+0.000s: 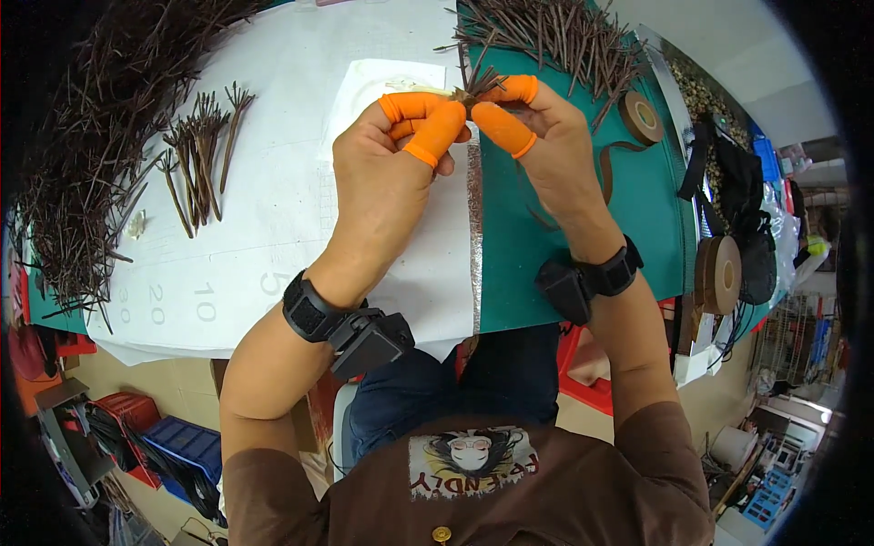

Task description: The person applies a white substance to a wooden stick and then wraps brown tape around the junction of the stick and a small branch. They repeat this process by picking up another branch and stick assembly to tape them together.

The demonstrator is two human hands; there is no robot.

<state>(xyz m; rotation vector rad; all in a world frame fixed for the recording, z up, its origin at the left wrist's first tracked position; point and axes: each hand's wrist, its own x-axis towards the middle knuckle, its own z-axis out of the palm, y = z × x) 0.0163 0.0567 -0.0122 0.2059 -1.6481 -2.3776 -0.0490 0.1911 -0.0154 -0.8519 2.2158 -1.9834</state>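
Observation:
In front of my chest, both hands meet over a small brown twig sprig (475, 88) with thin prongs fanning up and right. Orange rubber covers sit on thumbs and forefingers. My left hand (387, 173) pinches the base of the sprig, where a pale stem (419, 88) sticks out leftward. My right hand (555, 150) has thumb and forefinger closed around its right side. A strip of brown tape (607, 168) curves from a tape roll (641, 118) towards my right hand; its end is hidden. Several finished-looking branched twigs (198, 150) lie to the left on white paper.
A big heap of dark twigs (82, 155) fills the table's left side. Loose straight sticks (555, 36) are piled at the far right on a green mat (583, 264). A white sheet (364, 77) lies behind my left hand. Another tape roll (724, 275) stands at the right edge.

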